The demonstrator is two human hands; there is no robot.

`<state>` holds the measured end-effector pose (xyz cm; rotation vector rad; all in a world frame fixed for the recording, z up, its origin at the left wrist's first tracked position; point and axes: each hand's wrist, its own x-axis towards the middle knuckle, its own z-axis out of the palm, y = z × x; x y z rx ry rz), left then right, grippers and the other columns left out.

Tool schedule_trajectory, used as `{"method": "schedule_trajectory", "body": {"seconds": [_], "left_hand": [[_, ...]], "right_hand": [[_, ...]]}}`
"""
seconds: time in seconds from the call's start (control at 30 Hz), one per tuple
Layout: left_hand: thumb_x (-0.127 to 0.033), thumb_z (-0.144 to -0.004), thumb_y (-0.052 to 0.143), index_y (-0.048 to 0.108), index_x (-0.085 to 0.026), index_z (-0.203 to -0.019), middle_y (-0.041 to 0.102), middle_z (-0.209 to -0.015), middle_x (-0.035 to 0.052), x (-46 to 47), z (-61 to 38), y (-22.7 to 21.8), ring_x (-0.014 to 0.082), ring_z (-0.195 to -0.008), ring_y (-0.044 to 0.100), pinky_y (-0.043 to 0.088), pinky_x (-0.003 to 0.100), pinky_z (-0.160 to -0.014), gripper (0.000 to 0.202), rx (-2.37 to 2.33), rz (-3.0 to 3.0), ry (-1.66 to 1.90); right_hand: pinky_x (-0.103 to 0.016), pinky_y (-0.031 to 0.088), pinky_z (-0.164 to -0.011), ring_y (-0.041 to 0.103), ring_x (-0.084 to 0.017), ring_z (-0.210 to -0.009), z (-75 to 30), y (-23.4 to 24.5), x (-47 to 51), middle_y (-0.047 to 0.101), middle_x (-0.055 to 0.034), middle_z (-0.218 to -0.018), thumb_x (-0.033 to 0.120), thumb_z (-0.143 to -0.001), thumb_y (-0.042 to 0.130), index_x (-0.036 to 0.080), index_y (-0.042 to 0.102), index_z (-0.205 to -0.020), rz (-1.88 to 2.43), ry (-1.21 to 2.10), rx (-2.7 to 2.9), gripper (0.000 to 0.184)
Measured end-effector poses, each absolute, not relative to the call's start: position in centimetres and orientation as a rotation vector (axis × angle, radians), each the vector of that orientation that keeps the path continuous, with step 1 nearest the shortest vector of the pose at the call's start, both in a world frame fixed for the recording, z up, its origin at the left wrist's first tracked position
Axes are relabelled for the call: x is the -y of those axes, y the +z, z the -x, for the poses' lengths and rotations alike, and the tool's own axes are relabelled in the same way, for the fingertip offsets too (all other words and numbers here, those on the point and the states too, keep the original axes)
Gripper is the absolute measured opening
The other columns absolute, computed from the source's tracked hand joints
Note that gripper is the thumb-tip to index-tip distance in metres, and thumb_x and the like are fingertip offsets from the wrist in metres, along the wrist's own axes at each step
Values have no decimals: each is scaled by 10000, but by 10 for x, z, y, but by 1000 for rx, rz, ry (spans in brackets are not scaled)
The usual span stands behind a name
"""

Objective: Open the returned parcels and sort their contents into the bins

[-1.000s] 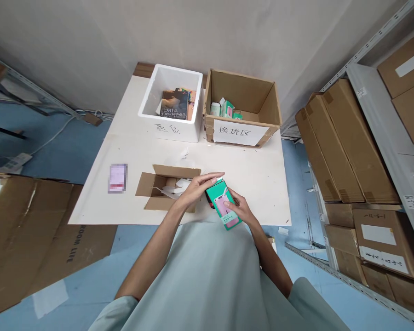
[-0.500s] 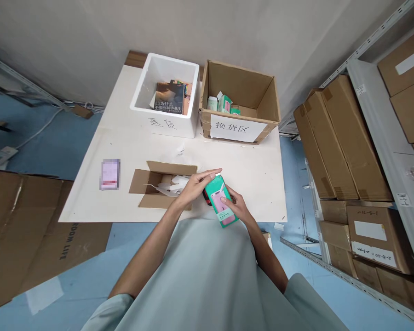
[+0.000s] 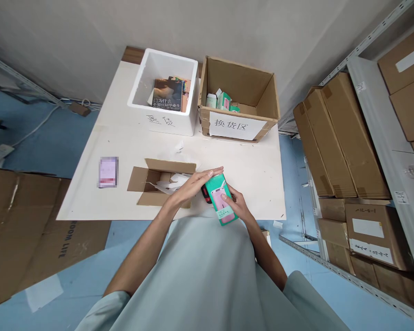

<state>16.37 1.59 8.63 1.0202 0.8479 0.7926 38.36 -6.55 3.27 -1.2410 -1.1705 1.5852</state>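
My right hand point(image 3: 237, 203) grips a small green box point(image 3: 221, 198) with a pink picture on its front, thumb across the face. The box is tilted above the table's front edge. Flat and with fingers stretched out, my left hand point(image 3: 197, 182) rests against the box's top end. A black and red object point(image 3: 206, 194) shows partly between my left hand and the green box; its kind is hidden. Just left of my hands, an open cardboard carton point(image 3: 153, 198) contains crumpled white paper point(image 3: 169, 185).
On the white table point(image 3: 253, 177), a white foam box point(image 3: 174, 120) with books and a larger cardboard box point(image 3: 241, 76) with green boxes stand at the back. A blurred pink item point(image 3: 108, 172) lies left. Shelving point(image 3: 369, 105) with cartons rises on the right.
The white flap at the green box's top end no longer shows; my left hand now lies flat against that end. The whole view has shifted slightly.
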Motion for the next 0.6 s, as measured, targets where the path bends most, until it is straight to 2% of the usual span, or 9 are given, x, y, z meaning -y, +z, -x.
{"method": "schedule_trajectory", "body": {"seconds": [0.13,0.23,0.33,0.47,0.6], "left_hand": [[-564,-906,858,886,-247,-1195,754,-1459,108,-21,-155,86,439,-1553,535,385,539,-1322,430,-814,-972,742],[-576,-859,897,880,-232,-1224,756,-1449,144,-28,-150,80,462,-1515,564,423,544,-1280,502,-790,-1051,729],[-589,-793,935,867,-217,-1257,751,-1450,169,-31,-151,69,469,-1408,641,528,523,-1142,599,-734,-1009,743],[-565,-728,973,858,-187,-1265,823,-1223,174,-32,-157,54,385,-1068,769,597,451,-880,666,-806,-848,742],[-560,-660,1007,883,-184,-1182,841,-1103,147,-34,-161,51,331,-949,765,596,417,-815,656,-963,-816,793]], "right_hand": [[-470,544,-1160,697,-342,-1301,-387,27,68,822,-43,-1257,715,-905,788,252,779,-1364,1269,1625,1123,653],[-465,610,-1039,763,-345,-1152,-384,19,71,841,-74,-1136,812,-854,777,219,808,-1185,1263,1762,938,680],[-485,629,-1043,784,-349,-1175,-373,12,73,844,-89,-1204,883,-841,723,240,790,-1236,1172,1890,704,758],[-524,588,-1149,756,-342,-1287,-361,9,72,822,-84,-1322,925,-872,645,254,770,-1337,1099,1962,609,826],[-525,513,-1234,705,-322,-1371,-368,16,66,801,-84,-1378,884,-977,554,235,784,-1348,1161,1903,841,782]]}}
